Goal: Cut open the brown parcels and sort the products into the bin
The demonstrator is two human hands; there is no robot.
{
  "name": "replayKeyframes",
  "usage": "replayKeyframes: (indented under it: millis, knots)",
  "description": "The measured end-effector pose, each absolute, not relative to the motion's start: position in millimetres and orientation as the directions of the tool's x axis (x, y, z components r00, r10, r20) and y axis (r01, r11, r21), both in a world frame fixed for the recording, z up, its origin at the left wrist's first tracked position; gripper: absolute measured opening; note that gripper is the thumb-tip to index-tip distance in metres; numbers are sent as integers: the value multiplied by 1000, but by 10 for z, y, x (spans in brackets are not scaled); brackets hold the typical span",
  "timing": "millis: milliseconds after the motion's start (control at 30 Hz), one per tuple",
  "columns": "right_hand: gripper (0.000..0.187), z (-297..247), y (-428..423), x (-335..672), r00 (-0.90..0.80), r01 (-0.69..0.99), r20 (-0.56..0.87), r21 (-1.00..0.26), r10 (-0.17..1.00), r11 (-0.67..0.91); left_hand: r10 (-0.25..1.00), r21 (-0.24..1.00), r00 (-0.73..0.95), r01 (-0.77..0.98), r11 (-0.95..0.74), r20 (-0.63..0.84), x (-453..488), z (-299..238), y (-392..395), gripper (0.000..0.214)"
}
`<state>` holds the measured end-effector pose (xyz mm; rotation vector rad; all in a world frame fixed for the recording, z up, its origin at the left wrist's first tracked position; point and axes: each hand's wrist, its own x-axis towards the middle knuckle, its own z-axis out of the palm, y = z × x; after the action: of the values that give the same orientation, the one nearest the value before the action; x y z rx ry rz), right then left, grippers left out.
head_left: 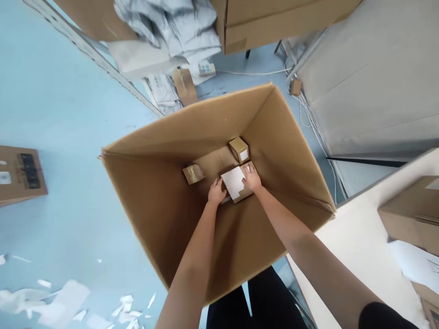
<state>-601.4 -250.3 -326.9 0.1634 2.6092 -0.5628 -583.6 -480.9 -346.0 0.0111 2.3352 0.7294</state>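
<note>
A large open cardboard box [154, 205] stands on the floor in front of me, and both my arms reach down to its bottom. There my left hand [216, 191] and my right hand [253, 178] grip the two sides of a small brown parcel with a white label [235, 183]. Fingers of both hands curl around its edges. A second small labelled parcel [239, 149] lies just behind it near the far corner. A third small taped parcel [193, 173] lies to the left of my left hand.
The floor is light blue, with torn paper scraps [68, 301] at lower left. A labelled carton [20, 173] sits at far left. Grey mailer bags [178, 27] and big cartons [274, 18] are behind. A white table [360, 246] with cartons stands right.
</note>
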Motion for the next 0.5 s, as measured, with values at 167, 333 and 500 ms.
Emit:
replayKeyframes:
  millis: [167, 333, 500]
  knots:
    - [83, -4362, -2372, -5749, -820, 260, -570, -292, 50, 920, 262, 505, -686, -178, 844, -679, -5888, -4597, -4660, 82]
    - [82, -5278, -2142, -5401, -771, 306, -631, -253, 83, 918, 288, 502, -636, -181, 846, -716, -6057, -5611, -4459, 91]
    - [85, -5948, -1866, -5058, -633, 433, -759, -182, 154, 883, 287, 519, -629, -219, 826, -723, -6188, -6378, -4407, 102]
